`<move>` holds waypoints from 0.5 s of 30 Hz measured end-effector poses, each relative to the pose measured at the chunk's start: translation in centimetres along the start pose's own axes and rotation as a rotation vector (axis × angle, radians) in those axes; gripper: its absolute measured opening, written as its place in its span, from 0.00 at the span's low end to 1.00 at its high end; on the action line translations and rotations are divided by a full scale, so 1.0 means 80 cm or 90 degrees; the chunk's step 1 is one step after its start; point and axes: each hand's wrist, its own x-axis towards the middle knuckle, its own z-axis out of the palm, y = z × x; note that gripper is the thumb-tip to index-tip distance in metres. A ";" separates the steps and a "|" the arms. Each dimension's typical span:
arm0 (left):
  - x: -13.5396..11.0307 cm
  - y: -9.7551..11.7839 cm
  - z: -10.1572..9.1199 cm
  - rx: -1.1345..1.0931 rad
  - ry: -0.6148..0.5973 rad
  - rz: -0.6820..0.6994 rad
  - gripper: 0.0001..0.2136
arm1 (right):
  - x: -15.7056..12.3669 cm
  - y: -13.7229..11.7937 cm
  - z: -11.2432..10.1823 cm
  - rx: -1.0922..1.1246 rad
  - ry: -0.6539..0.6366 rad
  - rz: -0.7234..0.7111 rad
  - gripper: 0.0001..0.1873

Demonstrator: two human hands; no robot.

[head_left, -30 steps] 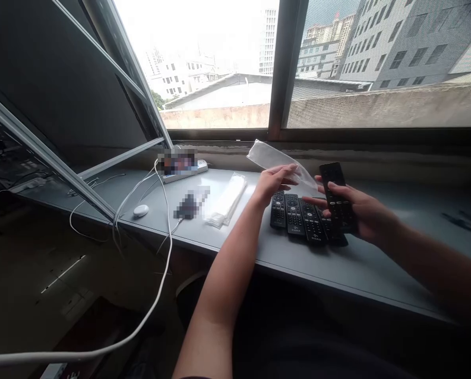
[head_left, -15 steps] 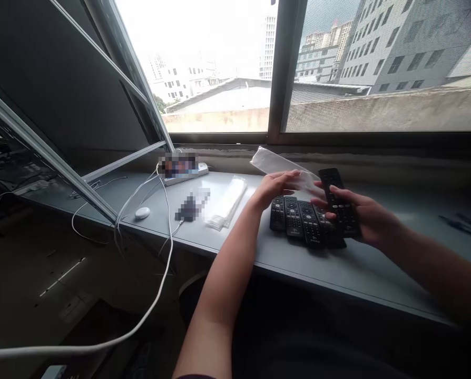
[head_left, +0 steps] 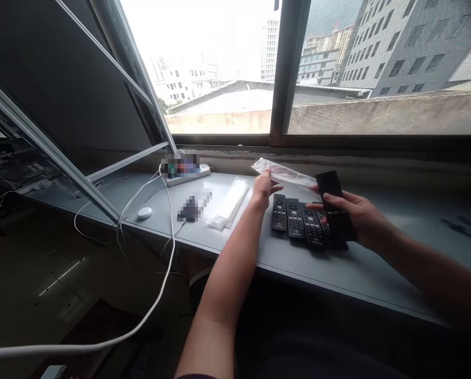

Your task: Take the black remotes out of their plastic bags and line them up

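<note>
Left hand (head_left: 264,187) pinches a clear plastic bag (head_left: 291,176), its end beside the black remote control (head_left: 330,185) gripped in the right hand (head_left: 360,210), above more remotes (head_left: 296,218). Seemingly, bag and remote are being matched; next calls for spreading the bag's mouth.

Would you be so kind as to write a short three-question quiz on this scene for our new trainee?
1. Which hand holds the black remote control above the table?
2. True or false: as the camera sees it, the pile of clear bags lies to the left of the row of remotes.
3. What is the left hand holding?
A. The white cable
B. A clear plastic bag
C. The power strip

Key: 1. The right hand. 2. True. 3. B.
</note>
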 end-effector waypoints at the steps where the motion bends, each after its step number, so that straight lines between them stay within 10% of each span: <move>1: 0.001 0.000 0.000 -0.012 0.008 0.004 0.23 | 0.001 0.001 -0.001 -0.005 -0.002 -0.007 0.18; 8: -0.003 0.002 0.001 -0.050 -0.040 0.025 0.26 | 0.007 0.003 -0.011 -0.020 0.004 -0.032 0.16; 15: -0.008 0.012 -0.003 -0.098 0.121 0.123 0.24 | 0.009 0.011 -0.011 -0.025 0.019 -0.023 0.20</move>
